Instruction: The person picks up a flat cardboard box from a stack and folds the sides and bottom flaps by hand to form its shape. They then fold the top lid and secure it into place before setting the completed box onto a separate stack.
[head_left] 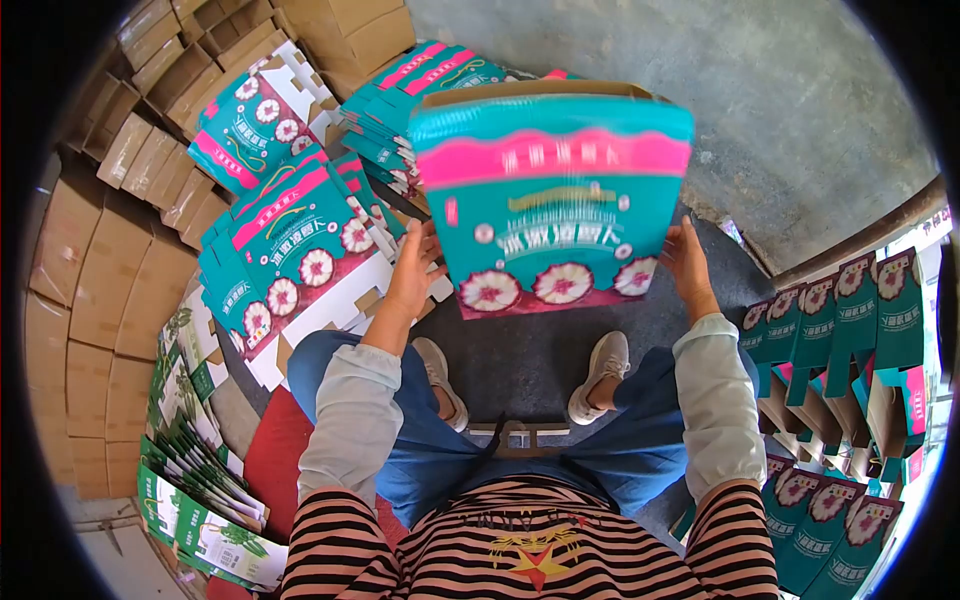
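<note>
A teal and pink printed carton (560,240) with pictures of sliced radish stands opened out in front of me. Brown cardboard shows along its top edge. My left hand (412,268) is against its left side, fingers bent at the edge. On the opposite side, my right hand (686,262) presses the right edge, with part of its fingers hidden by the carton. The carton is held between both hands, over the dark floor (515,365) beyond my shoes. Flat cartons of the same print (285,255) lie in a stack left of my left hand.
Plain brown boxes (95,300) are piled along the left. Green and white flat cartons (205,500) lie at lower left beside a red cloth (280,460). Opened teal cartons (835,310) stand in rows at right. A grey wall (790,120) rises ahead.
</note>
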